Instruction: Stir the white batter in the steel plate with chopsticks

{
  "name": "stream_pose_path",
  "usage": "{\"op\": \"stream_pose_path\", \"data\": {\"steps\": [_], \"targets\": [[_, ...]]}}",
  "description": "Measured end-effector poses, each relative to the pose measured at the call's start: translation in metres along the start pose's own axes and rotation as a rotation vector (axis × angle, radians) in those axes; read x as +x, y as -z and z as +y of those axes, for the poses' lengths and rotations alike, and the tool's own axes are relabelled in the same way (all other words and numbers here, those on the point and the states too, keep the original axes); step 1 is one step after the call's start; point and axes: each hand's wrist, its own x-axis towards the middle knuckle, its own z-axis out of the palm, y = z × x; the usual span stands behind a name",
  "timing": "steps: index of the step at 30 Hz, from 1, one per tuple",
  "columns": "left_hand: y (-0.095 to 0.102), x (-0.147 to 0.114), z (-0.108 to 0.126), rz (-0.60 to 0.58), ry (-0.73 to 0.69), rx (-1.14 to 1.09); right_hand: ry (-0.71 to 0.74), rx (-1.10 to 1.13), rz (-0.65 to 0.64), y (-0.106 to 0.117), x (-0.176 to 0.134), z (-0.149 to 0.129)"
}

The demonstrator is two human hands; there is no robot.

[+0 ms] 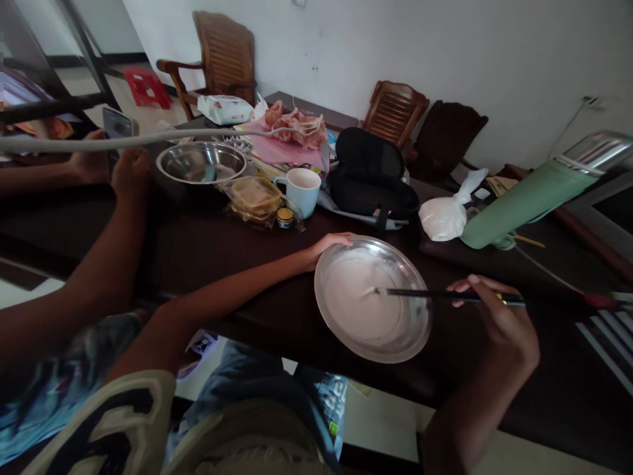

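A round metal basin (418,336) sits near the table's front edge, with a pale, creamy liquid (353,300) in it. My left hand (330,248) grips its far left rim, fingers over the edge and partly hidden. Dark chopsticks (420,293) are held in my right hand (502,316), to the right of the basin. Their tips dip into the liquid near the basin's middle. Beyond the basin lies a tied plastic bag of white powder (442,219). A light blue mug (303,191) and a small gold-lidded jar (285,218) stand further left.
A green thermos (531,198) leans at the right. Behind are an open black case (370,175), pink plastic bags (297,125) and a second metal basin (202,161). At the left, another person's hands (131,168) are near a phone (119,124). A pale cable (148,138) crosses the upper left.
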Motion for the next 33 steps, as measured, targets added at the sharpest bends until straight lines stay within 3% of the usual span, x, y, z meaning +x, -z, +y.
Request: {"op": "stream_pose_path", "data": {"steps": [2, 6, 7, 10, 12, 13, 17, 19, 23, 25, 29, 31, 33], "targets": [[0.000, 0.000, 0.000, 0.003, -0.001, 0.006, 0.021, -0.007, 0.012, -0.006, 0.002, 0.001], [0.002, 0.002, -0.001, -0.007, -0.024, 0.023, 0.010, -0.006, -0.324, -0.008, 0.001, -0.001], [0.002, 0.002, -0.002, -0.010, -0.024, 0.023, 0.001, 0.003, -0.310, -0.006, 0.001, -0.001], [0.003, 0.003, -0.003, -0.001, -0.004, 0.019, 0.009, 0.011, -0.005, -0.002, 0.003, 0.003], [0.003, 0.003, -0.003, 0.005, 0.000, 0.020, 0.032, -0.013, 0.086, -0.003, 0.005, 0.004], [0.003, 0.003, -0.002, 0.003, -0.004, 0.020, 0.040, -0.031, 0.040, -0.005, 0.005, 0.003], [0.003, 0.002, 0.000, 0.000, -0.024, 0.040, 0.025, -0.050, -0.366, -0.007, 0.002, -0.002], [0.003, 0.001, 0.000, 0.011, -0.028, 0.063, 0.017, -0.027, -0.316, -0.006, 0.002, -0.001], [0.004, 0.002, 0.001, 0.022, -0.040, 0.075, 0.044, -0.024, -0.025, -0.006, 0.006, 0.002], [0.005, 0.002, 0.001, 0.022, -0.038, 0.075, 0.049, -0.029, -0.080, -0.007, 0.005, -0.002], [0.007, 0.003, 0.002, 0.022, -0.033, 0.125, -0.010, 0.038, -0.350, -0.010, -0.002, -0.012], [0.008, 0.003, 0.002, 0.033, -0.045, 0.158, 0.001, 0.045, -0.319, -0.013, -0.002, -0.013], [0.007, 0.002, 0.003, 0.049, -0.059, 0.180, 0.030, 0.021, -0.187, -0.013, 0.001, -0.011]]}}
